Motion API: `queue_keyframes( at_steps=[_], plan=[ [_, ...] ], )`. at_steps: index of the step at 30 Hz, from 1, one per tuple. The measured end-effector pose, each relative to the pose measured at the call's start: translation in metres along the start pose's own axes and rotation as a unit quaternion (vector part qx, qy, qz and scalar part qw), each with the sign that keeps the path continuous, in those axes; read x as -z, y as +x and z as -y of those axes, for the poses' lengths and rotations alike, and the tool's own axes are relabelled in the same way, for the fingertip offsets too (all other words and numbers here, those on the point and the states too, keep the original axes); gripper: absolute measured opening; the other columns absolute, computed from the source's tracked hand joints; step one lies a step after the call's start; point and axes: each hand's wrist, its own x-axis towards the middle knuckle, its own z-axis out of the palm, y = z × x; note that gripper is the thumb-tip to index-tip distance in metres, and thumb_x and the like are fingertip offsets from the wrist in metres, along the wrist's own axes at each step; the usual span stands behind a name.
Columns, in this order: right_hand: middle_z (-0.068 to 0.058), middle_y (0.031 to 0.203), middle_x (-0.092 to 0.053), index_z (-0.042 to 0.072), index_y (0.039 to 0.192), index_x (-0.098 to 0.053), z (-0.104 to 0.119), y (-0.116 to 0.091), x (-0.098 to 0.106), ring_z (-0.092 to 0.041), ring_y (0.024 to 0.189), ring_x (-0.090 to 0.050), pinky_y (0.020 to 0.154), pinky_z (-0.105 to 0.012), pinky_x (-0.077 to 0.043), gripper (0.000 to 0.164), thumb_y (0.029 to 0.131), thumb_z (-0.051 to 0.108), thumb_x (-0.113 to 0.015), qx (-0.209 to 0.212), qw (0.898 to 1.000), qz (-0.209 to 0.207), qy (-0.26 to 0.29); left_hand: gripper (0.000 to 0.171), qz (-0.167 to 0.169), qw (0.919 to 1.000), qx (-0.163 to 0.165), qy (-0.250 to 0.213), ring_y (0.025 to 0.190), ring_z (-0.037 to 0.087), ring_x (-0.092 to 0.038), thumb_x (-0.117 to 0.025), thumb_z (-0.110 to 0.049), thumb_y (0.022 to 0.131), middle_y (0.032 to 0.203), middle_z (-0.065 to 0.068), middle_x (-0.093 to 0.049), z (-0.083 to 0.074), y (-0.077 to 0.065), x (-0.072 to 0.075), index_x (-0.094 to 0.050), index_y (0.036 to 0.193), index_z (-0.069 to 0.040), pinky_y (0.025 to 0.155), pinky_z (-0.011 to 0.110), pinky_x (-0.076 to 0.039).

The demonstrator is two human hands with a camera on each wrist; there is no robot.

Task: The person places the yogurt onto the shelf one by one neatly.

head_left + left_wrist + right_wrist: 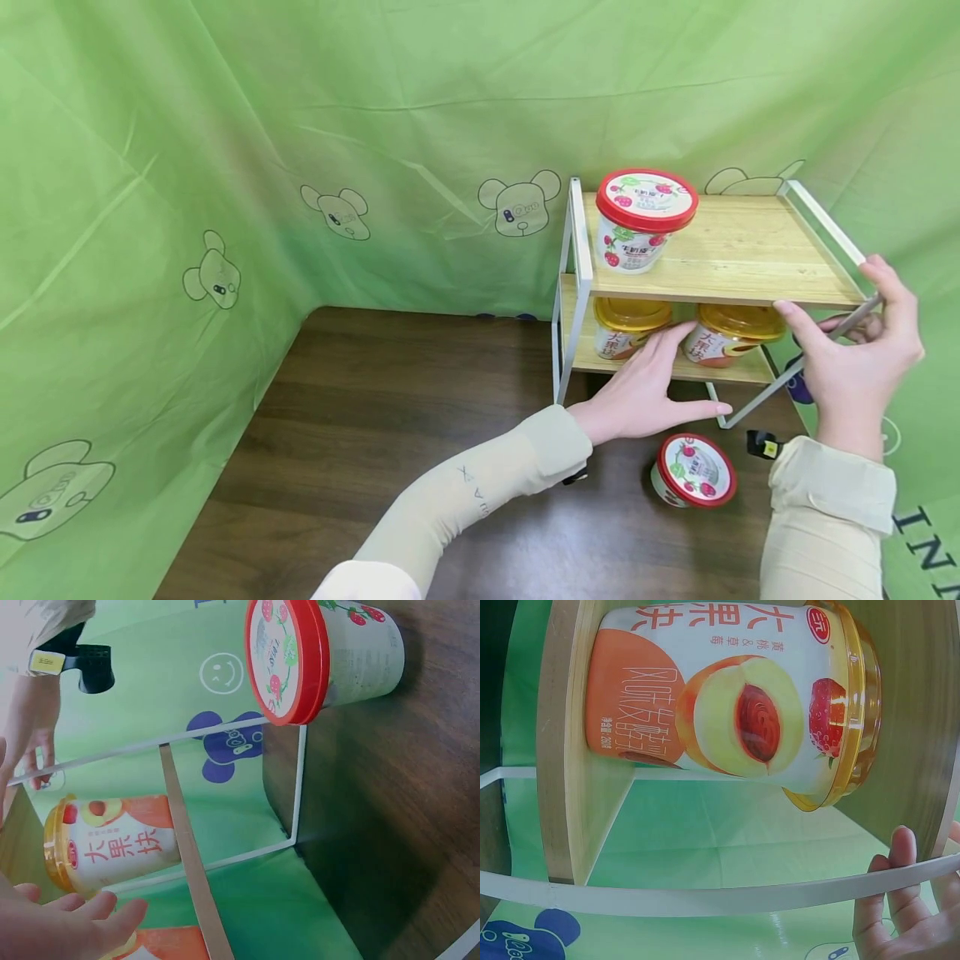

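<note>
The scene is enclosed by green cloth (420, 108) printed with bear faces, above a dark wood surface (360, 392). At the right, a rack (757, 250) is formed of pale wooden shelves and a thin grey-white frame. Its right side bar is gripped by the right hand (862, 367), with the thumb set at the top shelf's front edge. On the lower shelf, a left yellow cup (611, 343) and a right yellow cup (716, 348) are held upright; peach and strawberry are pictured on the right one. Before them the left hand (645, 396) is spread, fingers extended; whether either cup is touched cannot be told. One red-lidded cup (633, 246) is stood on the top shelf's left, another red cup (697, 471) on the near surface. The left yellow cup is partly hidden by the left hand and cut off in the left wrist view.
</note>
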Motion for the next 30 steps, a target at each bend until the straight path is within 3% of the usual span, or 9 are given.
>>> queue_keyframes(
  at_steps=[13, 18, 25, 30],
  plan=[
    [0.003, 0.147, -0.052, 0.019, 0.137, -0.062, -0.001, 0.001, 0.001, 0.0, 0.078, -0.057, 0.075, -0.014, -0.048, 0.07, 0.075, 0.004, -0.09, -0.012, 1.0, 0.0, 0.004, 0.087, -0.002, 0.9993, -0.032, -0.018, 0.139, -0.009, -0.02, -0.07, -0.058, 0.091, 0.157, -0.019, -0.025, 0.011, -0.023, 0.023, -0.025, 0.16, -0.029, 0.112, 0.018, -0.024],
    [0.003, 0.147, -0.052, 0.019, 0.137, -0.062, 0.0, 0.001, 0.002, -0.001, 0.078, -0.057, 0.075, -0.014, -0.048, 0.069, 0.075, 0.004, -0.089, -0.017, 1.0, -0.002, 0.004, 0.08, -0.03, 0.996, -0.076, -0.038, 0.138, -0.008, -0.023, -0.074, -0.051, 0.09, 0.155, -0.016, -0.031, 0.018, -0.029, 0.033, -0.035, 0.155, -0.025, 0.111, 0.018, -0.024],
    [0.003, 0.147, -0.053, 0.019, 0.137, -0.062, 0.002, 0.0, 0.001, -0.001, 0.079, -0.058, 0.075, -0.014, -0.048, 0.069, 0.075, 0.004, -0.089, -0.015, 1.0, -0.001, 0.006, 0.075, -0.123, 0.9772, -0.156, -0.074, 0.131, 0.004, -0.042, -0.085, -0.033, 0.086, 0.148, -0.007, -0.044, 0.026, -0.036, 0.053, -0.045, 0.147, -0.016, 0.106, 0.019, -0.036],
    [0.003, 0.147, -0.053, 0.019, 0.137, -0.062, 0.002, 0.0, 0.001, 0.0, 0.078, -0.057, 0.075, -0.014, -0.048, 0.069, 0.076, 0.005, -0.089, -0.01, 1.0, -0.001, 0.005, 0.07, -0.173, 0.9607, -0.201, -0.082, 0.126, 0.008, -0.048, -0.087, -0.024, 0.084, 0.143, -0.002, -0.051, 0.029, -0.04, 0.066, -0.05, 0.143, -0.011, 0.102, 0.027, -0.044]
  ],
)
